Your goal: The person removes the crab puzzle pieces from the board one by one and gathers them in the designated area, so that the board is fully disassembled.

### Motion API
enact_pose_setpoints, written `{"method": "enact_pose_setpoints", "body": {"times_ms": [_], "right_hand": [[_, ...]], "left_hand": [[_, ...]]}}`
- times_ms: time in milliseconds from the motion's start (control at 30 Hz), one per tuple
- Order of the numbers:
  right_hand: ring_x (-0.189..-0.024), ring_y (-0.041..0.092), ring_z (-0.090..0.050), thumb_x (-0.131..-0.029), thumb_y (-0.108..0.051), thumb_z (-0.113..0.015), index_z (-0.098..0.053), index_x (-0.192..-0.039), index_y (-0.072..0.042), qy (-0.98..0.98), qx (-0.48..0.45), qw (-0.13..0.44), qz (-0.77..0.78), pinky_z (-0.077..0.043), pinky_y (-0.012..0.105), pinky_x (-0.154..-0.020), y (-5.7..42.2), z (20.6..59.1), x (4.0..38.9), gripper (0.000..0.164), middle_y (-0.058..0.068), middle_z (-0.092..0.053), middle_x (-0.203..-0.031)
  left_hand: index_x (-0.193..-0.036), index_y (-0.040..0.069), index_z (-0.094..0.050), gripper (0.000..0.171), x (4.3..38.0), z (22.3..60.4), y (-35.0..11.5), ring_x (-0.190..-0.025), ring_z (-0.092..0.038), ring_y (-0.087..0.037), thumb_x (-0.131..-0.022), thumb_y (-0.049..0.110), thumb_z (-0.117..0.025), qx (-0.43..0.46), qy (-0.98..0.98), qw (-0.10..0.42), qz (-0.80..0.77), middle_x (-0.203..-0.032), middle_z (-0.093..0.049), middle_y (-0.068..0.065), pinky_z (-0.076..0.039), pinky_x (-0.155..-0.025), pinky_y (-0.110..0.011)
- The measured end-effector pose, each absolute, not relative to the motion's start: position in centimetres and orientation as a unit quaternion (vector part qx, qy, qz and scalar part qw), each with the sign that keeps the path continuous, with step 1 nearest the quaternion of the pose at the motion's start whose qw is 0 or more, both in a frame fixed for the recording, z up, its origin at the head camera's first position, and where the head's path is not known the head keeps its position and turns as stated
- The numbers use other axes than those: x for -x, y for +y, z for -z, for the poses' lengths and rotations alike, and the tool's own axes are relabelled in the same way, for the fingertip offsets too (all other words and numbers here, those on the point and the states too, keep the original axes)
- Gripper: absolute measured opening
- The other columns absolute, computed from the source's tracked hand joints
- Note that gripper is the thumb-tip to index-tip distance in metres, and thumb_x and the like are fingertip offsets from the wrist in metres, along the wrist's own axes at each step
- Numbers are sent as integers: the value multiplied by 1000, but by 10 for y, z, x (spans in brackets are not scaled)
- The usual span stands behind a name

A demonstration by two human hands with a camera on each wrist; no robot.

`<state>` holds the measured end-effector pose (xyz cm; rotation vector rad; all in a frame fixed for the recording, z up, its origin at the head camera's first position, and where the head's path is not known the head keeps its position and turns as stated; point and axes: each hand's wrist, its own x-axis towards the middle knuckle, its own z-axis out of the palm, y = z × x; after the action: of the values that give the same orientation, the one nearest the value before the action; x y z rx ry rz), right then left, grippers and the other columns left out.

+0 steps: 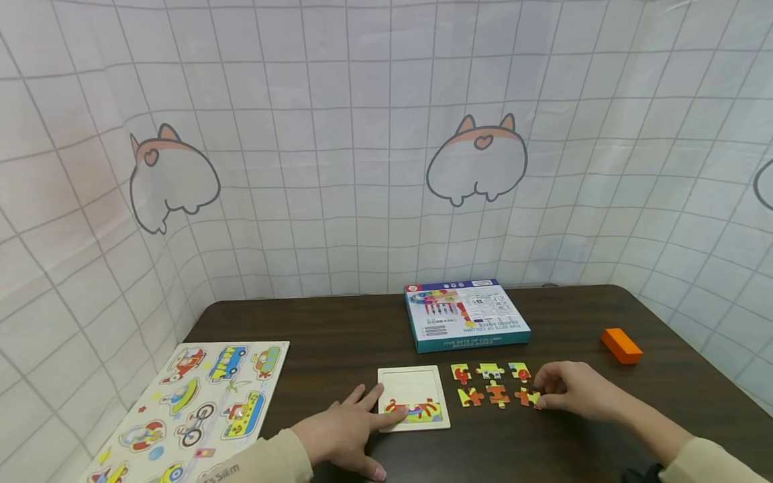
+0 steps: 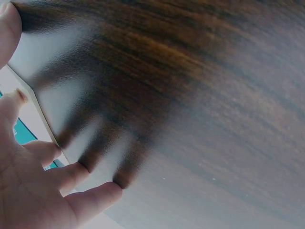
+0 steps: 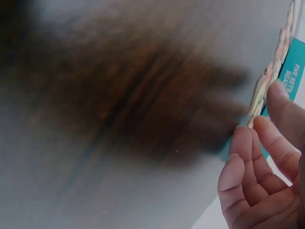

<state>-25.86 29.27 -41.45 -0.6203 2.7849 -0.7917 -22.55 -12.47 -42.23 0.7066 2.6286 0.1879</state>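
My left hand lies with spread fingers at a small white puzzle tray; a finger touches the picture strip along its bottom. In the left wrist view the fingers of the left hand are extended, their tips down on the tabletop. Right of the tray, several jigsaw pieces lie in two rows, among them an orange piece. My right hand has thumb and forefinger around the right end of the lower-right yellow-and-orange puzzle piece. The right wrist view shows curled fingers beside the pieces' edge.
Behind the pieces lies a teal-edged box. An orange block sits toward the right side of the dark wooden table. At the left is a large picture board with vehicles. A white grid-patterned curtain surrounds the table.
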Motion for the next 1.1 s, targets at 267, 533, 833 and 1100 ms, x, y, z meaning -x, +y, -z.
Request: {"method": "enact_pose_setpoints", "body": {"times_ms": [267,533,833,1100], "right_hand": [[-69,4,-52,-87,-21,-81,-66,-100,-8,937,201,107,266,-46,24,-62,288,415,260,24,-4,-62,-81],[-71,6,-52,-88,-18,-81,-66,-103,-8,940,190,100,264,-46,24,-62,287,416,263,23,-4,-61,-81],[-72,12,-53,-86,-18,-82,-66,-102,-9,947,159,106,260,-45,24,-62,284,415,264,24,-2,-60,-80],[-72,11,-54,-86,-17,-82,-67,-102,-9,944,162,106,267,-46,24,-63,285,417,263,24,-3,-61,-80]], "left_hand": [[-154,58,-30,97,227,422,-127,-154,-23,-45,-74,56,-86,-268,940,202,-58,-171,-19,-12,-39,-104,-74],[-153,50,-41,89,214,399,-120,-154,-25,-43,-76,48,-87,-246,944,206,-72,-170,-24,-11,-38,-107,-72],[-155,56,-32,96,224,416,-125,-154,-22,-45,-75,54,-86,-263,939,214,-65,-171,-19,-13,-38,-105,-74],[-155,56,-32,96,224,417,-126,-154,-23,-45,-76,54,-86,-266,940,206,-61,-171,-19,-13,-39,-104,-74]]}}
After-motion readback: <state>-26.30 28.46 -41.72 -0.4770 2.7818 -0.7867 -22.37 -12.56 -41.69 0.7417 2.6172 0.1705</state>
